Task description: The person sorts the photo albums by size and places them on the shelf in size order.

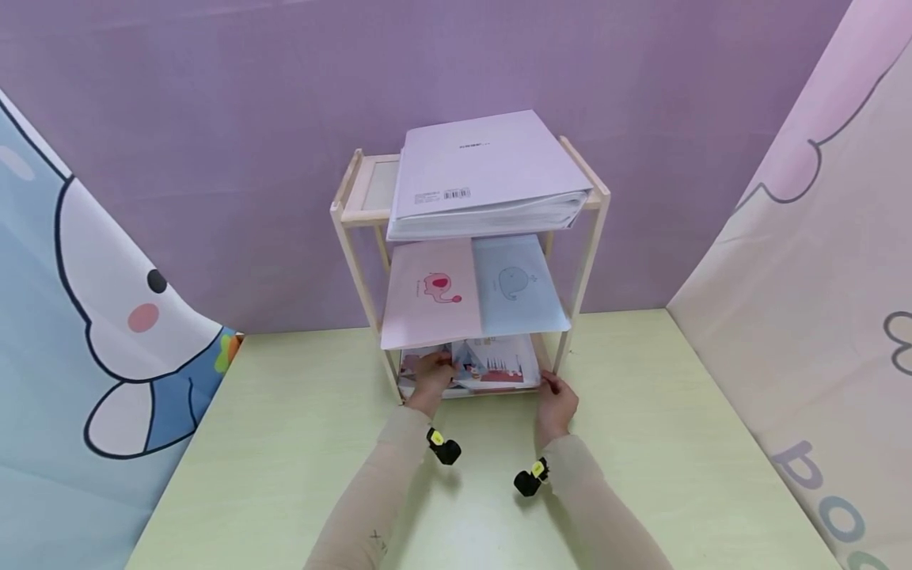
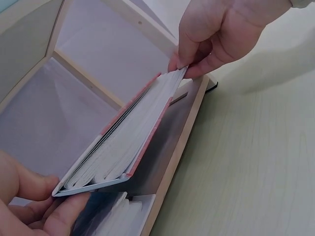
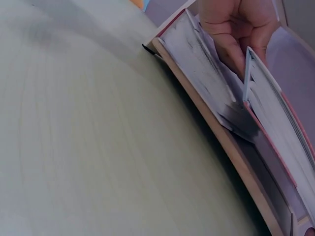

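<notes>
A thick book (image 1: 507, 366) with a white and red illustrated cover lies tilted in the bottom tier of a small wooden shelf rack (image 1: 593, 245). My left hand (image 1: 431, 381) pinches its left, pale blue edge, seen raised off the shelf board in the left wrist view. At its right front corner my right hand (image 1: 557, 408) pinches the pages and cover between thumb and fingers. Left of this book, another book (image 3: 194, 64) lies flat on the same tier, partly under my left hand in the head view. The book's back part is hidden by the tier above.
A large white album (image 1: 492, 170) lies on the rack's top, overhanging its front. On the middle tier are a pink elephant cover (image 1: 431, 301) and a blue whale cover (image 1: 523, 293), jutting forward. The rack stands on a pale green table (image 1: 285, 475) before a purple backdrop (image 1: 214, 158).
</notes>
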`<state>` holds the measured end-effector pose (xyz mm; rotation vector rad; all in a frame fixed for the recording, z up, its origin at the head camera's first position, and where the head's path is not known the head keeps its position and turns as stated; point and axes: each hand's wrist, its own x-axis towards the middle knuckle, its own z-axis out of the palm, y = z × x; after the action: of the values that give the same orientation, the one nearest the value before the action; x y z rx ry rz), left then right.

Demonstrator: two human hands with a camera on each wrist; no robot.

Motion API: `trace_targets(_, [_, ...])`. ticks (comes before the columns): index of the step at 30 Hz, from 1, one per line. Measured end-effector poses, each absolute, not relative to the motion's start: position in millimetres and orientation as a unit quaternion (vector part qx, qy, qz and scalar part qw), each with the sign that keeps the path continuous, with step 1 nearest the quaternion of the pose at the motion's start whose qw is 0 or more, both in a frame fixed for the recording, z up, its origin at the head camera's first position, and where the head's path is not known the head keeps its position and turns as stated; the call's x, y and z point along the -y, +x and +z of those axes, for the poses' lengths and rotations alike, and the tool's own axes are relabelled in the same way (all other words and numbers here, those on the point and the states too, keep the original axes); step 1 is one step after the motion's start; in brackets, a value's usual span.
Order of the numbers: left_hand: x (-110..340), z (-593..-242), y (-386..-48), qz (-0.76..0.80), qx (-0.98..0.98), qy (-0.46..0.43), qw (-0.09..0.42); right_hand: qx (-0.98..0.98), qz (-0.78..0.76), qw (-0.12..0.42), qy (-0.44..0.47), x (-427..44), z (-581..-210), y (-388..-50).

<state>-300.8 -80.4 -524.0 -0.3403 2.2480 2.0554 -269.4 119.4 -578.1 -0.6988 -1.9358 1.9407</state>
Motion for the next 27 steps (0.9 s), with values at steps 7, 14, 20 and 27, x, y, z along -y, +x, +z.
trace_targets(7, [77.5, -524.9, -300.6, 0.660, -0.742, -0.105, 0.044, 0.681, 0.663, 0.161, -0.266, -116.6, -581.8, -268.5])
trace_targets(14, [75.8, -527.1, -303.0, 0.659, -0.744, -0.103, 0.045, 0.677, 0.668, 0.165, -0.261, -117.0, -584.5, -269.4])
trace_targets(20, [75.1, -527.8, -304.7, 0.663, -0.739, -0.107, 0.051, 0.682, 0.667, 0.155, -0.257, -117.7, -583.8, -268.5])
trace_targets(27, [71.7, -527.7, -304.9, 0.636, -0.763, -0.110, 0.033, 0.701, 0.649, 0.160, -0.250, -118.7, -585.3, -268.2])
